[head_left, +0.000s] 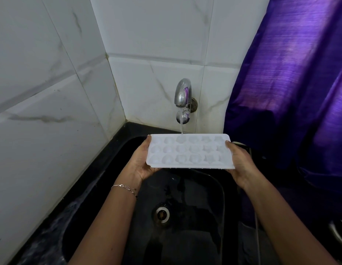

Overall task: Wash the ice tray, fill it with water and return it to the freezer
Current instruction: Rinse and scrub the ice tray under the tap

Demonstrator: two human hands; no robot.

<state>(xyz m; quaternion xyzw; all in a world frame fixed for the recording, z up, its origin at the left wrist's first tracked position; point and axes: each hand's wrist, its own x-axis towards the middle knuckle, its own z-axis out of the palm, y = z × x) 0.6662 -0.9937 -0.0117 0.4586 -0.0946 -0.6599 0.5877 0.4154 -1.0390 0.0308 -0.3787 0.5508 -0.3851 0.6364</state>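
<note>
A white plastic ice tray (189, 151) with several shaped cups is held level over the black sink (185, 236). My left hand (140, 163) grips its left end, thumb on top and fingers underneath. My right hand (240, 163) grips the right end the same way. A thin stream of water falls from the chrome tap (183, 96) onto the tray's far edge, near the middle cups. Drops hang from the tray's near edge.
White marble-look tiles cover the left and back walls. A purple curtain (292, 83) hangs at the right, beside the sink. The drain (162, 215) sits in the wet sink floor below the tray. A black counter edge (51, 222) runs along the left.
</note>
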